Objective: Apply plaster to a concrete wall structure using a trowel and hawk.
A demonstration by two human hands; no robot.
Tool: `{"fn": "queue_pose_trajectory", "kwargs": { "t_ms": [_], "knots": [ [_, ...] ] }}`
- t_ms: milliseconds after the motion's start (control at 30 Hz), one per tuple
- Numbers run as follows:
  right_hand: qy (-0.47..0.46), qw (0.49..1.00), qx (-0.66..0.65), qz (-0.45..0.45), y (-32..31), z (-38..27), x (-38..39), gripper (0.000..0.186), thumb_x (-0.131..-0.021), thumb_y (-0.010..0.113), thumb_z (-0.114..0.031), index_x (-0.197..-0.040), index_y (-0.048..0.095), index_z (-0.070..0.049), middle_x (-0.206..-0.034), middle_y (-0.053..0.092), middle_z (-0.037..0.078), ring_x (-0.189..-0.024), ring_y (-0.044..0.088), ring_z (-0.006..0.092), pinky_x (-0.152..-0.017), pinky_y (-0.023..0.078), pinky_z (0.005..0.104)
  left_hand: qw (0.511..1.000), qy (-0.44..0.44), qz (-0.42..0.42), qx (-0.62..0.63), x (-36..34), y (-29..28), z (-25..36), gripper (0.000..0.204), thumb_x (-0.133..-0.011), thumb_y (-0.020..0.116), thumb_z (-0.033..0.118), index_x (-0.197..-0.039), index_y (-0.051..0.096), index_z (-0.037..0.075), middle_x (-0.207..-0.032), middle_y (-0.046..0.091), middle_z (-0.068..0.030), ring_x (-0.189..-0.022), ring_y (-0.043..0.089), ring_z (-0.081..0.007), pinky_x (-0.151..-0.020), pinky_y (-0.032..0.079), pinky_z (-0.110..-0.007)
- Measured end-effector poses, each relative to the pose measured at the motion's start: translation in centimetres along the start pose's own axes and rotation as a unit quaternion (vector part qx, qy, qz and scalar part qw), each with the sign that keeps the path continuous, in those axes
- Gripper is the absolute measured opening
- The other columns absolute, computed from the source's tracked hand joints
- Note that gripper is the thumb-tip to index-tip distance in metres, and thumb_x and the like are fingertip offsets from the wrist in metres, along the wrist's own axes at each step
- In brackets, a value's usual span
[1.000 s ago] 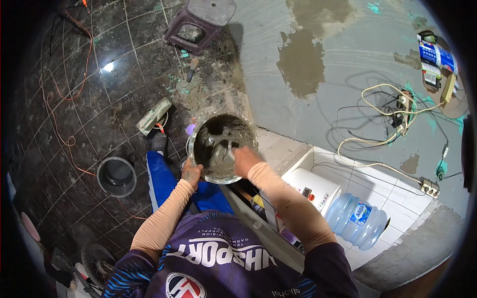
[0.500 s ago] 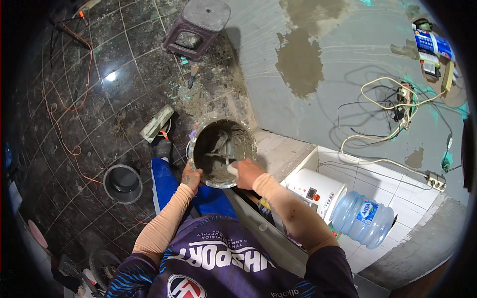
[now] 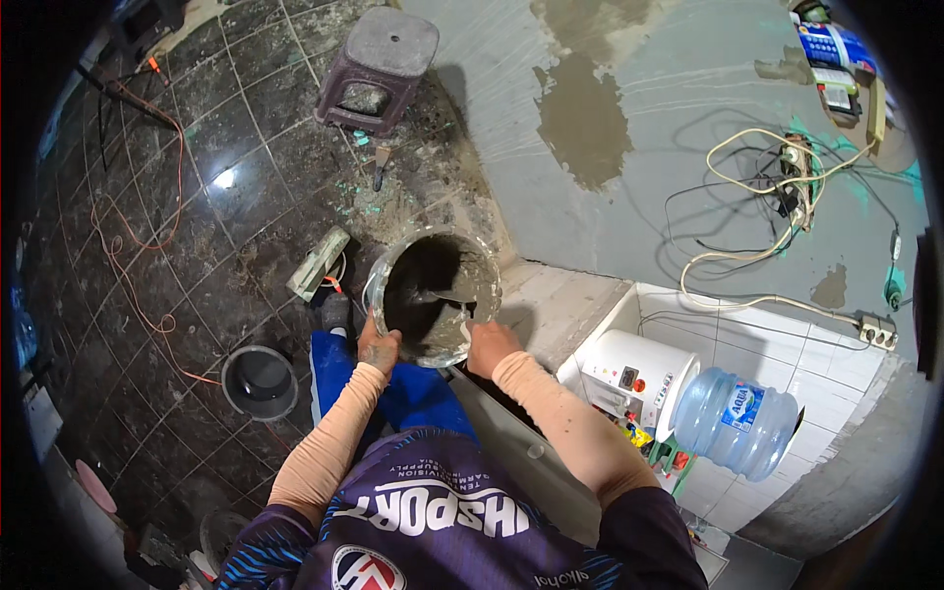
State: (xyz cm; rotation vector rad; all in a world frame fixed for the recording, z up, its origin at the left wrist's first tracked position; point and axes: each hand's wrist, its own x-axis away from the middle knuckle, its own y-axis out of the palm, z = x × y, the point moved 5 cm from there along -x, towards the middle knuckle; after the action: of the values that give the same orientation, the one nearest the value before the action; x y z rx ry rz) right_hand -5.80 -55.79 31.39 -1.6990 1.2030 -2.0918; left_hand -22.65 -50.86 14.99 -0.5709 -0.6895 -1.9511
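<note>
- Bucket: directly before me, grey paste coating its inner wall.
- My left hand: fingers clamped on the bucket's near-left rim.
- My right hand: fingers closed round a trowel, blade inside the bucket.
- Basin: left of the bucket, apart.
- Stool: beyond the bucket.

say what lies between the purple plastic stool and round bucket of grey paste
In the head view, a small brown-black tool, likely a scraper, lies on the black tiled floor between the stool and bucket, near teal scraps.
</note>
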Motion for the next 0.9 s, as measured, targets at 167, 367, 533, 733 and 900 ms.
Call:
{"fn": "queue_pose_trajectory", "kwargs": {
  "t_ms": [167, 367, 533, 733, 900],
  "knots": [
    [-0.029, 0.989, -0.039, 0.137, -3.5, -0.2, -1.7, 0.038, -0.074, 0.053, -0.005, -0.112, 0.056, -0.003, -0.084, 0.064, 0.025, -0.080, 0.063, 0.0415, -0.074, 0.052, 0.0463, 0.990, 0.039, 0.011, -0.132, 0.4, 0.5, 2.8, 0.078, -0.071, 0.055, 0.004, -0.144, 0.034, 0.020, -0.120, 0.059, -0.0193, -0.103, 0.061, -0.0280, -0.089, 0.045, -0.031],
    [0.028, 0.998, -0.043, 0.019, -0.2, -0.4, -0.8, 0.044, -0.073, 0.056, -0.007, -0.116, 0.054, -0.002, -0.091, 0.065, 0.025, -0.085, 0.062, 0.0425, -0.081, 0.051, 0.0471, 0.987, 0.064, 0.006, -0.150, 0.8, 1.5, 7.5, 0.082, -0.069, 0.052, 0.003, -0.145, 0.030, 0.027, -0.120, 0.060, -0.0195, -0.095, 0.064, -0.0298, -0.083, 0.048, -0.033],
    [0.035, 0.982, -0.144, 0.113, -5.0, 1.1, 0.0, 0.050, -0.075, 0.057, -0.011, -0.124, 0.050, -0.009, -0.096, 0.064, 0.023, -0.092, 0.059, 0.0412, -0.085, 0.048, 0.0473, 0.967, 0.132, -0.006, -0.218, 0.9, 2.2, 11.3, 0.083, -0.069, 0.050, 0.003, -0.145, 0.030, 0.027, -0.119, 0.061, -0.0188, -0.078, 0.064, -0.0272, -0.075, 0.049, -0.033],
    [0.052, 0.966, -0.173, 0.186, -7.0, -0.6, 0.1, 0.039, -0.076, 0.055, -0.007, -0.115, 0.054, -0.006, -0.090, 0.064, 0.024, -0.090, 0.061, 0.0429, -0.081, 0.049, 0.0486, 0.985, 0.130, -0.102, -0.059, -3.0, 3.3, 14.2, 0.071, -0.071, 0.049, 0.002, -0.140, 0.036, 0.003, -0.115, 0.060, -0.0089, -0.096, 0.057, -0.0169, -0.084, 0.044, -0.025],
    [-0.004, 0.964, -0.196, 0.180, -8.7, 2.3, 1.3, 0.040, -0.075, 0.056, -0.008, -0.115, 0.057, -0.007, -0.098, 0.064, 0.025, -0.093, 0.060, 0.0428, -0.086, 0.049, 0.0463, 0.965, 0.230, -0.121, -0.022, -5.1, 4.1, 19.0, 0.059, -0.075, 0.048, -0.004, -0.134, 0.042, 0.000, -0.112, 0.060, -0.0068, -0.096, 0.056, -0.0164, -0.085, 0.044, -0.025]
  ]
}}
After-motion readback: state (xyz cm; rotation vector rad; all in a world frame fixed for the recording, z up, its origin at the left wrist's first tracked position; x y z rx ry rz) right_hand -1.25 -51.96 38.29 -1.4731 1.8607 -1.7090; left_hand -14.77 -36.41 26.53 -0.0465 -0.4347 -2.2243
